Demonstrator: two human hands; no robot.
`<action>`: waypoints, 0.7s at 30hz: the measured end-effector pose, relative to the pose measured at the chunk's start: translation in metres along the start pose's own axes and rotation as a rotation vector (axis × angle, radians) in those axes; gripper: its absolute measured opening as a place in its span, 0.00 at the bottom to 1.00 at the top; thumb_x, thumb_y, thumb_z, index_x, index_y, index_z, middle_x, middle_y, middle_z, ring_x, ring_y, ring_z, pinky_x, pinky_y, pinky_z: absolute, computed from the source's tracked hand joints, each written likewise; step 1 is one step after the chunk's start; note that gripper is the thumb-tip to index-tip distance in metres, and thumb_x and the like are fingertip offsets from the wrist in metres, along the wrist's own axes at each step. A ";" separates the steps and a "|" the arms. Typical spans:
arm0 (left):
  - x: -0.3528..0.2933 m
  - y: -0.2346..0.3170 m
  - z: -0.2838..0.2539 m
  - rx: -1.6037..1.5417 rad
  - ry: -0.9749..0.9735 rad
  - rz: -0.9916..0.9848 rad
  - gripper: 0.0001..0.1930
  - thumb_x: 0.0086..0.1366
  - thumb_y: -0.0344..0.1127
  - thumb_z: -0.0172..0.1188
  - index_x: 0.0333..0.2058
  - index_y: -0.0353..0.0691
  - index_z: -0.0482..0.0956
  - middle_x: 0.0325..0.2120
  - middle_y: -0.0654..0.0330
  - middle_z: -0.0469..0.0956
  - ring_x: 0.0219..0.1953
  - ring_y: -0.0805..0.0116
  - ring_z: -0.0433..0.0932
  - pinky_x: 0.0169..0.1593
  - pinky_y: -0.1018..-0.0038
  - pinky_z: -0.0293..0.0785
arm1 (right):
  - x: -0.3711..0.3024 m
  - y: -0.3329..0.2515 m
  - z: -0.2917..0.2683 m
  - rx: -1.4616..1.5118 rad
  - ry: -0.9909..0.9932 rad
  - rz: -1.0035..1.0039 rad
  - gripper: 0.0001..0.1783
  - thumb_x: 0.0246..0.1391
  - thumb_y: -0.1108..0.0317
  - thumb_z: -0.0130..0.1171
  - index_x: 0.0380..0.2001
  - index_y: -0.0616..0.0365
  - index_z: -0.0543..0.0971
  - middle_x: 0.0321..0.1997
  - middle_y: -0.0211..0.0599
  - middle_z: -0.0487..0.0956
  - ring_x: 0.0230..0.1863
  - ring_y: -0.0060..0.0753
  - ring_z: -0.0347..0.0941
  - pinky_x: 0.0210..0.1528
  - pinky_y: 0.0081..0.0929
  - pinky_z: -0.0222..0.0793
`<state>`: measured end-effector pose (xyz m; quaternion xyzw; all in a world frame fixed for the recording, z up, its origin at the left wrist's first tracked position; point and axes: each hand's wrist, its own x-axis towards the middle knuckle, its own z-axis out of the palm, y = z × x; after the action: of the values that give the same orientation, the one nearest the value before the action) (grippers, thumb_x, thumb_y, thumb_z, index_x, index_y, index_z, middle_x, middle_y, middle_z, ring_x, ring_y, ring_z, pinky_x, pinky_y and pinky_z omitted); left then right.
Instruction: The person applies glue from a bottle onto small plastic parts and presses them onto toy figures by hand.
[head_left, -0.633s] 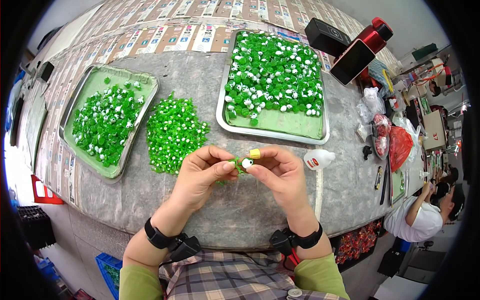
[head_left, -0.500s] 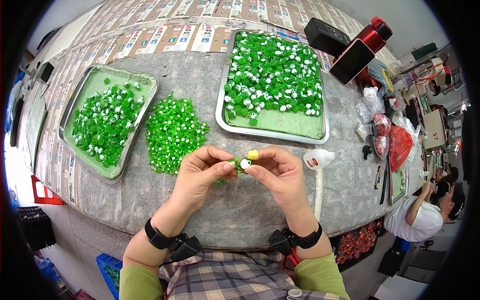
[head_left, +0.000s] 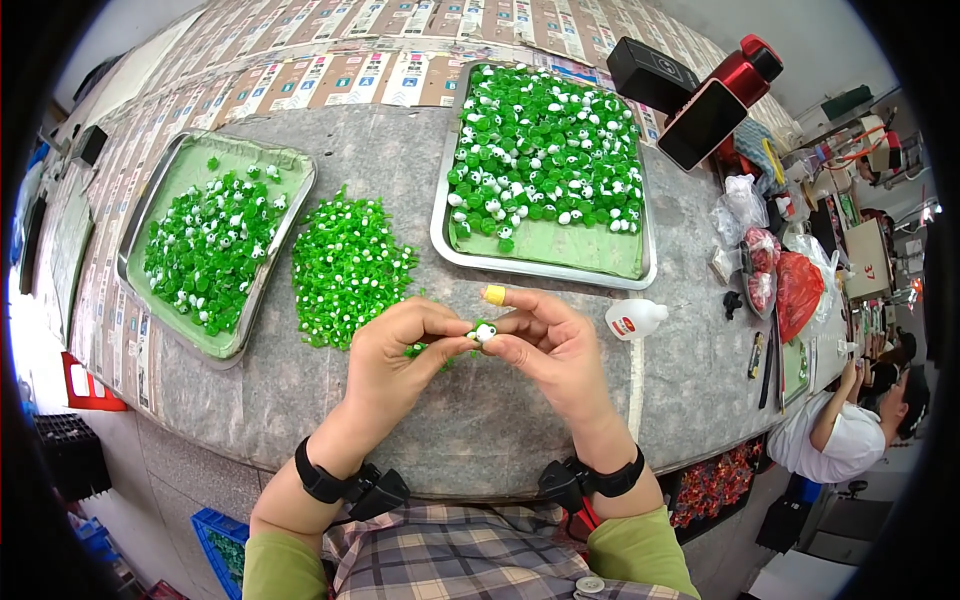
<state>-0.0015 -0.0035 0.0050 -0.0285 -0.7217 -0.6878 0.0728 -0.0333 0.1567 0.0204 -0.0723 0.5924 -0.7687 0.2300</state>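
Observation:
Between the fingertips of both hands is a small green piece with white eyeballs (head_left: 484,332), held above the table's front part. My left hand (head_left: 398,350) pinches it from the left. From the right, my right hand (head_left: 553,350) grips it with thumb and fingers, its index finger, wrapped in yellow tape, lifted off. Just behind my left hand lies a heap of small green and white parts (head_left: 350,265). A white squeeze bottle (head_left: 637,318) with a thin tip lies right of my right hand. A few loose green bits show beside my left fingers.
A metal tray (head_left: 545,262) of green-and-white pieces stands at the back; another tray (head_left: 128,240) is at left. A black box (head_left: 650,72), phone (head_left: 704,122) and red bottle (head_left: 748,70) stand back right. Bags (head_left: 800,290) line the right edge. A person (head_left: 835,430) sits at far right.
My hands have drawn the eyeball and the green piece together. The taped right index finger has lifted away from the piece, and the left hand has shifted slightly.

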 end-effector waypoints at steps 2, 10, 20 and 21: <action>0.002 0.002 0.000 0.092 -0.025 0.081 0.05 0.44 0.22 0.58 0.23 0.35 0.74 0.22 0.60 0.73 0.24 0.72 0.71 0.27 0.80 0.66 | 0.001 0.003 -0.005 -0.035 -0.060 -0.023 0.15 0.44 0.76 0.54 0.39 0.65 0.70 0.30 0.32 0.74 0.33 0.16 0.69 0.33 0.11 0.65; 0.003 0.005 -0.001 0.340 -0.047 0.259 0.07 0.42 0.24 0.60 0.23 0.36 0.73 0.20 0.59 0.72 0.23 0.67 0.72 0.25 0.77 0.67 | 0.004 0.006 -0.009 0.024 -0.109 0.065 0.13 0.44 0.75 0.53 0.36 0.66 0.71 0.33 0.37 0.74 0.35 0.22 0.70 0.37 0.15 0.67; 0.004 0.000 -0.006 0.041 0.023 0.040 0.04 0.47 0.25 0.58 0.24 0.35 0.73 0.20 0.60 0.73 0.23 0.73 0.72 0.26 0.81 0.68 | 0.009 0.002 -0.011 -0.041 0.031 -0.061 0.09 0.45 0.74 0.52 0.32 0.65 0.72 0.31 0.34 0.74 0.29 0.20 0.70 0.31 0.15 0.67; 0.006 -0.001 -0.013 -0.206 0.126 0.000 0.03 0.50 0.26 0.56 0.25 0.36 0.73 0.21 0.61 0.72 0.22 0.75 0.71 0.27 0.82 0.69 | 0.010 0.004 -0.016 -0.043 0.033 -0.063 0.09 0.45 0.74 0.52 0.32 0.65 0.72 0.31 0.34 0.74 0.29 0.20 0.70 0.31 0.15 0.67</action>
<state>-0.0071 -0.0167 0.0056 0.0075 -0.6411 -0.7588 0.1147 -0.0473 0.1652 0.0109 -0.0832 0.6101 -0.7637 0.1939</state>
